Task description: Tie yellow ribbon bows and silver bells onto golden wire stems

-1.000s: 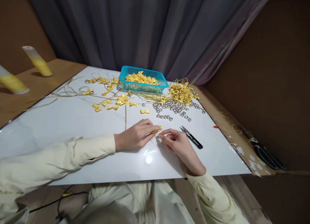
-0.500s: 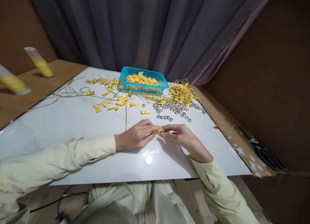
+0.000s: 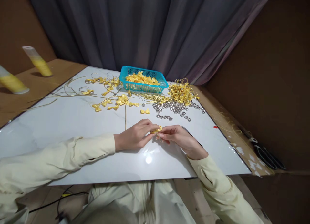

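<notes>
Clearly, we have a blue basket (image 3: 142, 88) with holes in its walls, standing at the far side of the white table (image 3: 135, 166). Inside it lie many yellow bows (image 3: 141, 78), heaped together. Just to its right is a pile of bows with golden cords (image 3: 181, 92), and in front of this pile many silver beads (image 3: 171, 107) are scattered. Nearer to us, our left hand (image 3: 139, 134) pinches a small yellow ribbon piece (image 3: 157, 130) in its fingertips. Our right hand (image 3: 180, 138) bends its fingers at the right end of this piece; whether it grips, we cannot tell.
</notes>
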The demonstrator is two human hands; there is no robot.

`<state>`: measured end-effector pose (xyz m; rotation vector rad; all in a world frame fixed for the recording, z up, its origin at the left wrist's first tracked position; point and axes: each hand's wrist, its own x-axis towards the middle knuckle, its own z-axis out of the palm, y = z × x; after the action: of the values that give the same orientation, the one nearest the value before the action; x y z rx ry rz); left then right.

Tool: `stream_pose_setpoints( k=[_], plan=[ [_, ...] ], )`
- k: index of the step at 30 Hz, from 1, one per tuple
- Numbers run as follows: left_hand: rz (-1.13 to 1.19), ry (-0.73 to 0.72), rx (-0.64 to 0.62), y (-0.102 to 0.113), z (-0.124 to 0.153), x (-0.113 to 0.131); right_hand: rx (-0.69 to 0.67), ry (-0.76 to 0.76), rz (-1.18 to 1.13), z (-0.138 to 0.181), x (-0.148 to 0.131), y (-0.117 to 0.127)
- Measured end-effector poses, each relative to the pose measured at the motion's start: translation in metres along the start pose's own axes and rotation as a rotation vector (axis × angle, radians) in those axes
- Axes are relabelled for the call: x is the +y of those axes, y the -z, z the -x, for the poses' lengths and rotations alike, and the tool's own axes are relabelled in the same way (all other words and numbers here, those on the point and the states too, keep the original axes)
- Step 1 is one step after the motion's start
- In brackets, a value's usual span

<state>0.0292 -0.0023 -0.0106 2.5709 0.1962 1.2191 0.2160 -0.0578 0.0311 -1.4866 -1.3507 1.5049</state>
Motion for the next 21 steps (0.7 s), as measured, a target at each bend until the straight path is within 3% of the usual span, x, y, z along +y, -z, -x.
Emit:
stream_pose_setpoints(
  k=[7,15,21],
  plan=[
    [0.003,0.013,-0.005,0.000,0.000,0.000,0.071,0.023,0.076,0.000,0.004,0.001],
    [0.010,0.047,-0.005,0.000,0.001,0.001,0.149,0.160,0.357,0.005,0.011,0.000],
    [0.016,0.048,0.003,0.001,0.001,0.002,0.206,0.173,0.515,0.011,0.007,-0.002]
  ],
)
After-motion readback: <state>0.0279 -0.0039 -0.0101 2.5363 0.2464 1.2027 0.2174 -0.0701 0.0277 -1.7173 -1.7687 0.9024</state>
